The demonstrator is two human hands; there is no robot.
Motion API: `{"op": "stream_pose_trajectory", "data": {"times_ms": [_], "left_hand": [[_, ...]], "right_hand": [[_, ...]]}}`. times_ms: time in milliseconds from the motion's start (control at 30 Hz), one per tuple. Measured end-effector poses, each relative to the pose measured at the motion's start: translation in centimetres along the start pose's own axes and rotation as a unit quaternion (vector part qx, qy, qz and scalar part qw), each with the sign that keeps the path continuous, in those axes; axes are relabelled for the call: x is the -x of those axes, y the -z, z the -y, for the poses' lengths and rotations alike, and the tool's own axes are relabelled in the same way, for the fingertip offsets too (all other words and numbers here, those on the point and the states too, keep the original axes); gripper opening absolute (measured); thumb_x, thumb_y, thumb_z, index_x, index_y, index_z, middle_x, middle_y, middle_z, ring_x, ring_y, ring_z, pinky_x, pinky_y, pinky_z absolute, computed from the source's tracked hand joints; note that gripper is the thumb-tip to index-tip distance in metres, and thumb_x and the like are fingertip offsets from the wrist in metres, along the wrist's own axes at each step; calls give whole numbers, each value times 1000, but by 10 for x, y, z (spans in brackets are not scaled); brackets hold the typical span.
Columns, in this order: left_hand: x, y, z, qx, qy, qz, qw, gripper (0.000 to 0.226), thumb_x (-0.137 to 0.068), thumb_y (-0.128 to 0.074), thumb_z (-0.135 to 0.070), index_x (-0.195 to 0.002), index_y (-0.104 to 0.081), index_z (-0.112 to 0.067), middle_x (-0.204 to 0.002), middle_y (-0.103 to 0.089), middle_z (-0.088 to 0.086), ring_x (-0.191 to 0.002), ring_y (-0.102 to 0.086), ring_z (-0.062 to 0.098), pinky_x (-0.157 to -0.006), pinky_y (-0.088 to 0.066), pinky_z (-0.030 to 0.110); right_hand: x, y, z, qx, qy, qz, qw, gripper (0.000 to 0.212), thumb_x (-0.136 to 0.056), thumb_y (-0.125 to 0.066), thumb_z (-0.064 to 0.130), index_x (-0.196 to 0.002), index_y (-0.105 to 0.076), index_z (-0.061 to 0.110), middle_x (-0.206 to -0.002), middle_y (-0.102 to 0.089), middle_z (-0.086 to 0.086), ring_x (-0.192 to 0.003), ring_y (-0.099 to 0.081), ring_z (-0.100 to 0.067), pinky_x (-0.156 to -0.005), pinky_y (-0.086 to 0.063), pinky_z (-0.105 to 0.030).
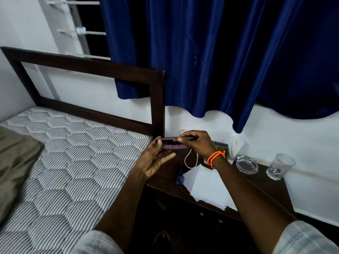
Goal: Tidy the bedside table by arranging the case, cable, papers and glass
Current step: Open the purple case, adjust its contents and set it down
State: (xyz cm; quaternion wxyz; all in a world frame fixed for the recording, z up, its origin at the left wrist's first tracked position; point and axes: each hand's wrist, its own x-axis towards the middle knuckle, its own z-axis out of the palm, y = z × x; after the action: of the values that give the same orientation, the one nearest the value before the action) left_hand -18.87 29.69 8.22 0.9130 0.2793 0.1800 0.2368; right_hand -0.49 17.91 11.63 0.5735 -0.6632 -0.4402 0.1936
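A purple case [174, 143] is held flat in the air above the left end of the dark bedside table [271, 187]. My left hand [156, 158] supports its left end from below. My right hand [196, 142], with an orange bracelet on the wrist, pinches its top edge. Below the hands a white cable [190, 160] loops on the table. White papers [207, 186] lie spread at the table's front, partly under my right forearm. A clear drinking glass [279, 166] stands upright at the table's right end.
A glass ashtray [246, 165] sits left of the drinking glass. A small dark box [221, 146] and a white crumpled thing [237, 143] rest against the wall. The bed's striped mattress [73, 162] and dark headboard [157, 107] border the table on the left. Blue curtains [220, 52] hang above.
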Motion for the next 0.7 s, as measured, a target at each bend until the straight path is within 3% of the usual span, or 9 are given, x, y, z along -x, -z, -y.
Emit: {"op": "stream_pose_trajectory", "data": {"times_ms": [100, 233, 367, 467, 567, 700], "left_hand": [[-2, 2, -2, -14, -7, 9, 1000, 47, -88, -64, 6, -132, -56, -8, -140, -59, 24, -119, -68, 37, -87, -60, 54], [-5, 8, 2, -47, -25, 28, 998, 66, -86, -55, 23, -144, -49, -10, -144, -55, 23, -118, -66, 41, -93, -54, 65], [-5, 9, 8, -46, -84, 12, 995, 69, -87, -55, 26, -123, -50, -33, -130, -53, 20, -97, -71, 29, -89, -54, 68], [-2, 11, 8, -101, -78, 44, 991, 54, -86, -57, 24, -113, -64, -23, -132, -54, 19, -99, -72, 33, -86, -58, 61], [0, 15, 5, -152, -55, 51, 986, 65, -80, -65, 23, -129, -67, -20, -141, -58, 12, -114, -69, 39, -86, -61, 57], [0, 20, 2, -174, -42, 40, 983, 83, -75, -71, 22, -143, -58, -23, -140, -62, 4, -119, -68, 38, -87, -61, 55]], "right_hand": [[-2, -3, 0, 0, -8, -8, 1000, 28, -71, -87, 38, -92, -81, 20, -93, -79, 2, -94, -74, -17, -88, -60, -32], [-5, -9, 4, -9, -34, -52, 998, 27, -77, -81, 44, -90, -79, 20, -90, -78, 5, -90, -73, -10, -87, -59, -30], [-10, -11, 6, 9, -68, -116, 991, 39, -86, -70, 52, -80, -74, 14, -68, -67, 4, -68, -57, -10, -71, -51, -32], [-10, -11, 7, 16, -74, -108, 991, 41, -89, -67, 49, -76, -71, 11, -61, -55, 9, -65, -48, -10, -67, -45, -32], [-9, -12, 8, 25, -82, -76, 993, 41, -91, -66, 47, -79, -70, 8, -68, -58, 0, -69, -49, -13, -69, -45, -33], [-7, -13, 5, 26, -101, -47, 993, 42, -94, -64, 45, -71, -65, 9, -60, -48, 9, -61, -41, -6, -65, -40, -28]]}}
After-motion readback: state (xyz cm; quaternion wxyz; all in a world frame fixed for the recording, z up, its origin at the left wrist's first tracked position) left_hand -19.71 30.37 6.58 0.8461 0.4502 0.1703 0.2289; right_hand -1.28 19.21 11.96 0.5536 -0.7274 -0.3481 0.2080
